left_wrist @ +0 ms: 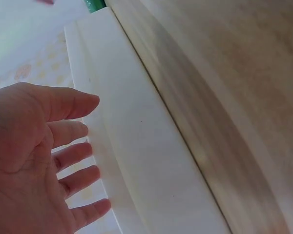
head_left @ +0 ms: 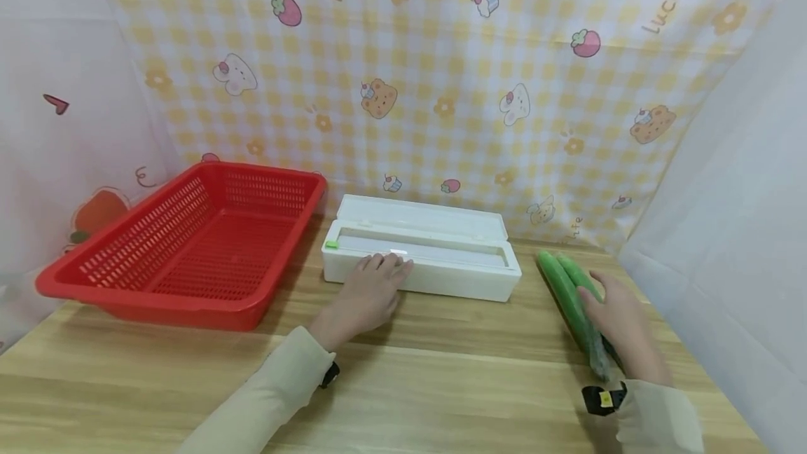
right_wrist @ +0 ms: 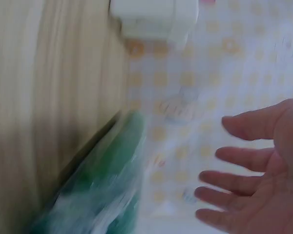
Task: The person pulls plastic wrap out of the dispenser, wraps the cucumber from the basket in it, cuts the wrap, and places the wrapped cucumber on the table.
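Note:
A long white box (head_left: 454, 284) with a raised lid (head_left: 422, 216) stands at the middle of the table, a small green piece (head_left: 331, 244) at its left end. It looks like a cling film dispenser. My left hand (head_left: 372, 289) lies at the front upper edge of this box; in the left wrist view its fingers (left_wrist: 78, 151) spread loosely along the edge. To the right lie two green cucumbers (head_left: 563, 293) side by side, their near ends in clear plastic. Over them is my right hand (head_left: 614, 317), thumb and fingers apart, gripping nothing in the right wrist view.
At the left a red perforated basket (head_left: 261, 300) stands on the wooden table (head_left: 441, 384). A patterned cloth (head_left: 429, 54) hangs behind the box, and a white sheet (head_left: 725, 195) closes off the right side. Each wrist carries a black strap.

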Available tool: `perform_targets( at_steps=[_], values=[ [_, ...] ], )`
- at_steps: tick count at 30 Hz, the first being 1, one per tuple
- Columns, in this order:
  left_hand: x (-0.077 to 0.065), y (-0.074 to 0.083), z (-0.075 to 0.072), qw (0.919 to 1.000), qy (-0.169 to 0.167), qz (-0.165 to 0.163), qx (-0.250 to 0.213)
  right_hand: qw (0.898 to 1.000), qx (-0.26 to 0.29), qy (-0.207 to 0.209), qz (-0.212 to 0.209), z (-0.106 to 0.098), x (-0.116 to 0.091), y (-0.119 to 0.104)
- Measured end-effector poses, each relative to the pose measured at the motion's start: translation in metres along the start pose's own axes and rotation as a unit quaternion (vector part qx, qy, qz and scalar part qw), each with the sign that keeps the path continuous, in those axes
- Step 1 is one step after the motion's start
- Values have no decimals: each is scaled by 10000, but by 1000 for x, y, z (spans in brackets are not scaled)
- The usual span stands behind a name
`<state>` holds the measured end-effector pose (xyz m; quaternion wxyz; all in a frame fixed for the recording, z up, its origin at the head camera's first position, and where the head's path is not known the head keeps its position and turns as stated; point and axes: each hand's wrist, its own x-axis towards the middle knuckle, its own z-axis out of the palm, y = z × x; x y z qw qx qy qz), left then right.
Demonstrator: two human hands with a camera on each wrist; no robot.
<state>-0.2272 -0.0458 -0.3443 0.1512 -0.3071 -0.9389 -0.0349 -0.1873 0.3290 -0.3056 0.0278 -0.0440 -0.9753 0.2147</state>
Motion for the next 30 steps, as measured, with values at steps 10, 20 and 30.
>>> perform_targets(
  at_steps=[10, 20, 30],
  values=[
    [-2, 6, -17, 9974, -590, -245, -320, 9488, -376, 1718, -2624, 33, -8, -73],
    [-10, 10, -14, 9954, -788, -378, -403, 9218, -1092, 1149, -3538, 77, -22, -117],
    [-18, 9, -8, 9974, -612, -202, -336, 9179, -1623, 708, -3550, 93, -26, -121]
  ],
)
